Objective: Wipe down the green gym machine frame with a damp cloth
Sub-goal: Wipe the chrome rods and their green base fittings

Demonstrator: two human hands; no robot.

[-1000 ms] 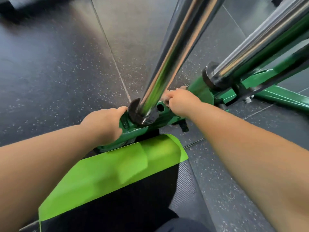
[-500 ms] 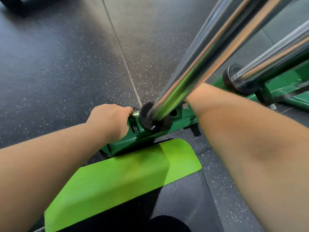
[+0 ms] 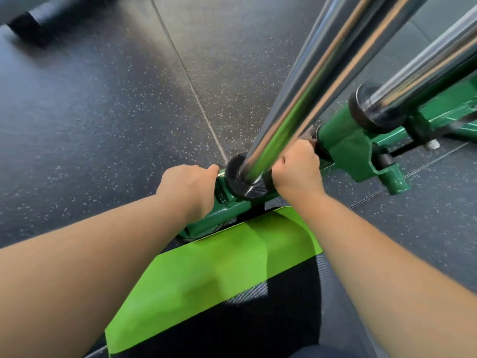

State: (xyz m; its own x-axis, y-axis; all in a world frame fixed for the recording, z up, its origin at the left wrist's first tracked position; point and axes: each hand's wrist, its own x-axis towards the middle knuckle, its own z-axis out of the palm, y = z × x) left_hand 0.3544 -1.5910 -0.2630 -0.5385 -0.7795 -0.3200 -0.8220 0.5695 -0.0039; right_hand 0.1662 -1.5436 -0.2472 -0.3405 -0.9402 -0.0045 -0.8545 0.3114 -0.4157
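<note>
The green frame (image 3: 346, 148) lies low over the floor, and a chrome rod (image 3: 309, 94) rises from a black collar (image 3: 240, 182) on it. My left hand (image 3: 188, 187) grips the frame's left end, just left of the collar. Fingers curled, my right hand (image 3: 296, 166) presses on the frame just right of the collar. A small greyish scrap of the cloth (image 3: 308, 132) shows past its knuckles, and the hand hides the rest.
A second chrome rod (image 3: 423, 73) with its own collar stands at the right. A bright green and black pad (image 3: 219, 267) lies between my forearms. Dark speckled rubber floor (image 3: 103, 112) spreads to the left. A dark object (image 3: 31, 24) sits top left.
My right hand, hidden behind the chrome rod half a second ago, shows again on the frame right of the collar. My left hand keeps its grip on the frame's end.
</note>
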